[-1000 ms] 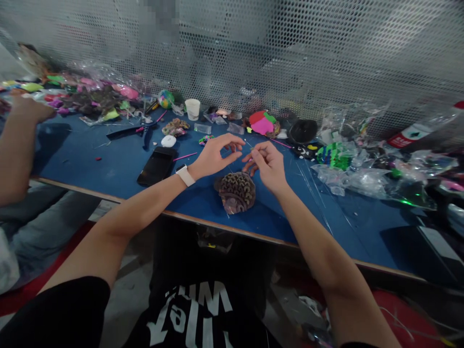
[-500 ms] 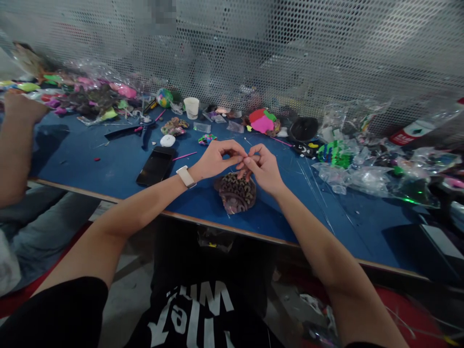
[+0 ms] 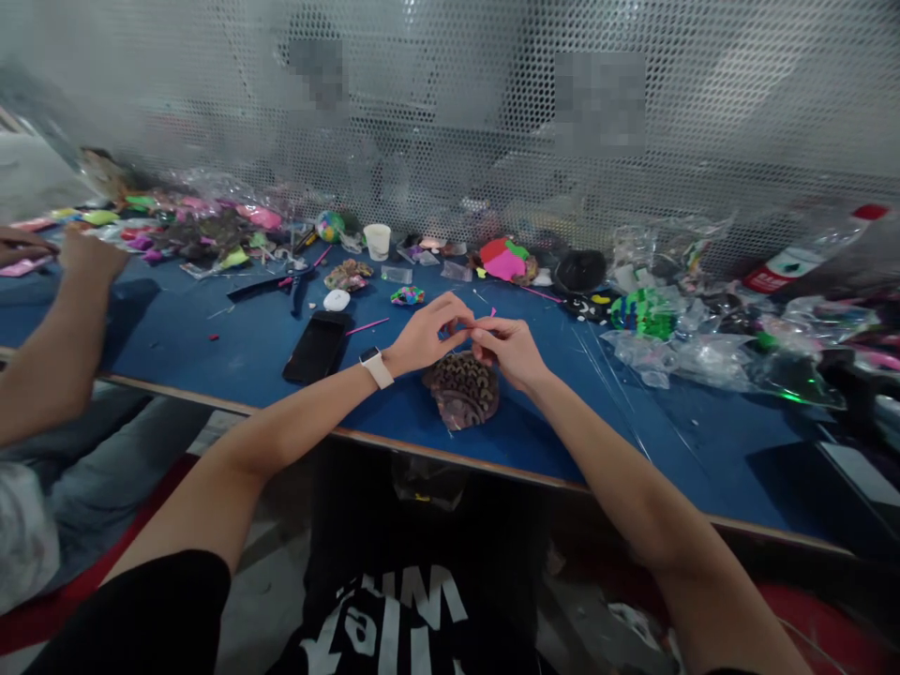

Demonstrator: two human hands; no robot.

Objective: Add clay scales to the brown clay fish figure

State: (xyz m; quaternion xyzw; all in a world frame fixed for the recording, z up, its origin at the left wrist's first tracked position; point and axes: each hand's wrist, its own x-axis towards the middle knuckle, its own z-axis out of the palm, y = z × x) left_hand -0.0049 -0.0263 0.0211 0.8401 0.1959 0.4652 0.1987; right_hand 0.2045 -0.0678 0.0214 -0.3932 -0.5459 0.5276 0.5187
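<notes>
My left hand [image 3: 430,335], with a pale-banded watch on its wrist, is closed in a pinch. My right hand [image 3: 515,351] pinches too, its fingertips meeting those of the left. Whatever lies between the fingertips is too small to make out; a bit of pink [image 3: 493,312] shows just above the right fingers. Directly below both hands, on the blue table [image 3: 555,422], lies a brown clay-like piece [image 3: 460,403] covered in curled ridges. The right fingers partly hide its top edge.
Left of my hands are a black phone [image 3: 318,347], a white round case [image 3: 337,300], a pink stick [image 3: 367,325] and pliers [image 3: 299,281]. A paper cup [image 3: 378,242] stands behind. Plastic bags [image 3: 710,361] and a bottle [image 3: 794,262] crowd the right. A co-worker's arm [image 3: 77,319] reaches in at far left.
The view has tilted up and shifted slightly left. My right fingers, spread over the brown piece before, are now drawn in together. A co-worker's second hand now shows at far left.
</notes>
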